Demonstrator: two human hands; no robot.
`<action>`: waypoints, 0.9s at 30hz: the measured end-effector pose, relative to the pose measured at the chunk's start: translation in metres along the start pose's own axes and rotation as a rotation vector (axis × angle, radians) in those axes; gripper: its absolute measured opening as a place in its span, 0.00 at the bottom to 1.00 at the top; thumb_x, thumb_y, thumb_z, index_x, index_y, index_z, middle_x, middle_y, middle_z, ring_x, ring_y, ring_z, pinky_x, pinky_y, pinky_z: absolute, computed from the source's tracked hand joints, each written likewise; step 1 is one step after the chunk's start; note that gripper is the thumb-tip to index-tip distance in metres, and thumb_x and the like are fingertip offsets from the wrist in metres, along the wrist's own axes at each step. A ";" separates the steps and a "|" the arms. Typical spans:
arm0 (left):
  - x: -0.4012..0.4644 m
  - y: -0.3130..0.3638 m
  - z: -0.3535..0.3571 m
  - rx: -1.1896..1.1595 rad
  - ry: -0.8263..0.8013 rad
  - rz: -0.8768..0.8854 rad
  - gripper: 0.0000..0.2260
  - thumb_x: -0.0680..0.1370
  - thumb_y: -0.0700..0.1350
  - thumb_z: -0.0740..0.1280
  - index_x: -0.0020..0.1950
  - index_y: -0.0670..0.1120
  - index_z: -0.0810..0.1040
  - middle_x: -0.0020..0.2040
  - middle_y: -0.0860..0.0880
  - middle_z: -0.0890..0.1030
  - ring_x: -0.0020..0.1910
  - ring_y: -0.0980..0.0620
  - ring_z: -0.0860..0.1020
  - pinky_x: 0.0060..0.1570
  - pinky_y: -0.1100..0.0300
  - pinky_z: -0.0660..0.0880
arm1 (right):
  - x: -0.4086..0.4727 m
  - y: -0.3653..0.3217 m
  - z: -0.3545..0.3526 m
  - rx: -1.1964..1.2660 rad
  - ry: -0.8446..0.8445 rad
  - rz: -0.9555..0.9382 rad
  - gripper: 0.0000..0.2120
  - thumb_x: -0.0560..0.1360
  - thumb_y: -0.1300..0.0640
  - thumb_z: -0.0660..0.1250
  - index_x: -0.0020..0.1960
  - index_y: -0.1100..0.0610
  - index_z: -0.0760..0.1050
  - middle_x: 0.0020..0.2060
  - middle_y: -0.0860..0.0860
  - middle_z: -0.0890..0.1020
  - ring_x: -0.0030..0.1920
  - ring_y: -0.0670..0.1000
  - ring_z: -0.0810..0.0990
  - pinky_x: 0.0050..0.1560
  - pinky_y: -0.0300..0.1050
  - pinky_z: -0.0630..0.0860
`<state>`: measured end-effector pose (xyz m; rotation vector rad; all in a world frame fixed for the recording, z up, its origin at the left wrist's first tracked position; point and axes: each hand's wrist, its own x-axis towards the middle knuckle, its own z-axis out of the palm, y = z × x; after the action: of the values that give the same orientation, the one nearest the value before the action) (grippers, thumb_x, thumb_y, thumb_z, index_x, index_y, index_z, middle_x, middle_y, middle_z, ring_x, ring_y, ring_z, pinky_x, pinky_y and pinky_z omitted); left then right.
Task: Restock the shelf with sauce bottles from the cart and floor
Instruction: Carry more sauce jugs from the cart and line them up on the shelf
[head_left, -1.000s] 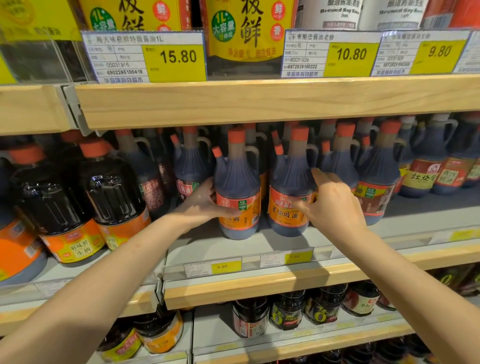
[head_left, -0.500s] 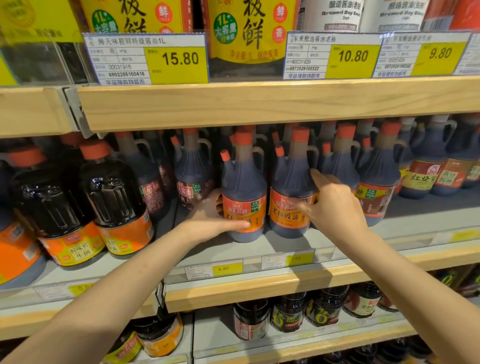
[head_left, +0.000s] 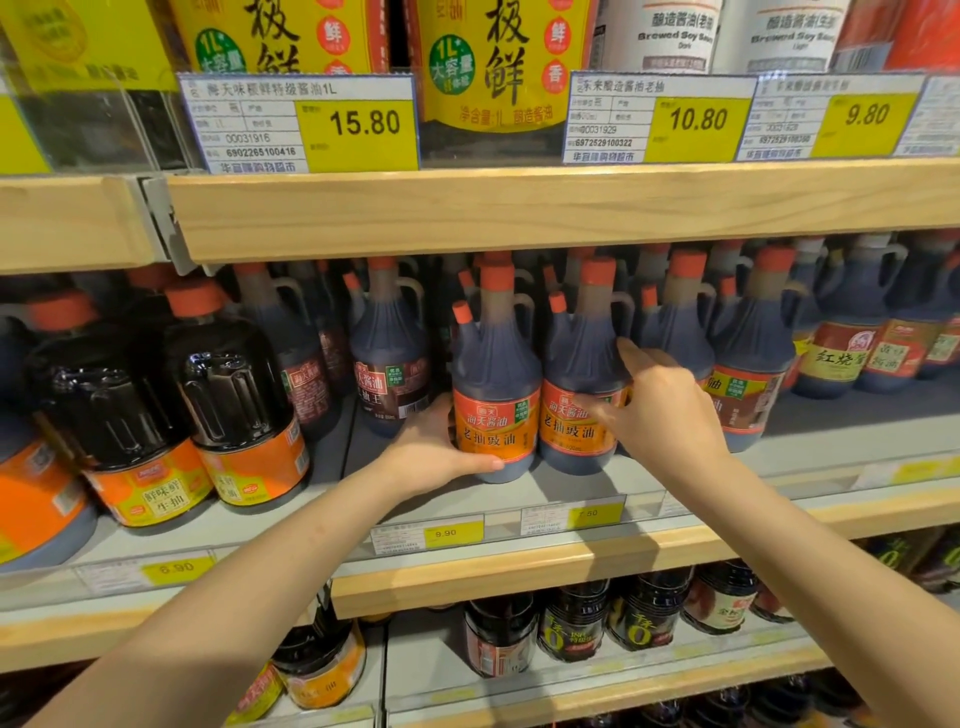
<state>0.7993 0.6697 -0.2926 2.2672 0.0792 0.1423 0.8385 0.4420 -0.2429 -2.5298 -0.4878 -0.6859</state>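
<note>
Two front bottles (head_left: 496, 395) (head_left: 582, 384) side by side on shelf (head_left: 597, 483), rows behind

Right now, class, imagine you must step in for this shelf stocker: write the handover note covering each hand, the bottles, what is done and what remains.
Left hand: wrapped around the lower left side of the left front orange-label bottle, thumb across its base.
Right hand: fingers resting on the right side of the neighbouring orange-label bottle, not lifting it.
Both bottles stand upright, side by side, at the front of the middle shelf; more of the same stand behind.
Done: these two are on the shelf.
Left: square them up, let go. Cart and floor stock are out of view.
</note>
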 end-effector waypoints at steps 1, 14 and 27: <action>0.000 -0.001 -0.001 0.007 -0.012 -0.004 0.39 0.62 0.55 0.78 0.68 0.52 0.64 0.66 0.50 0.75 0.62 0.50 0.75 0.63 0.51 0.73 | 0.000 0.000 0.000 0.001 -0.001 0.000 0.30 0.70 0.45 0.71 0.67 0.55 0.69 0.56 0.56 0.80 0.54 0.60 0.79 0.49 0.50 0.77; -0.001 0.001 -0.008 0.015 -0.158 -0.058 0.34 0.67 0.52 0.76 0.69 0.49 0.67 0.67 0.48 0.75 0.63 0.49 0.75 0.64 0.55 0.72 | 0.003 0.002 -0.002 -0.029 -0.033 -0.016 0.31 0.70 0.45 0.70 0.67 0.56 0.68 0.55 0.58 0.79 0.53 0.62 0.79 0.48 0.53 0.78; -0.017 0.031 -0.013 0.206 -0.148 -0.062 0.31 0.72 0.53 0.71 0.72 0.49 0.62 0.70 0.47 0.71 0.66 0.47 0.71 0.64 0.56 0.67 | 0.002 -0.004 -0.009 -0.076 -0.109 0.017 0.32 0.72 0.44 0.68 0.70 0.57 0.64 0.58 0.57 0.78 0.55 0.62 0.79 0.49 0.53 0.77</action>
<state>0.7807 0.6579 -0.2619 2.4698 0.0890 -0.0701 0.8346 0.4408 -0.2336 -2.6500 -0.4860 -0.5725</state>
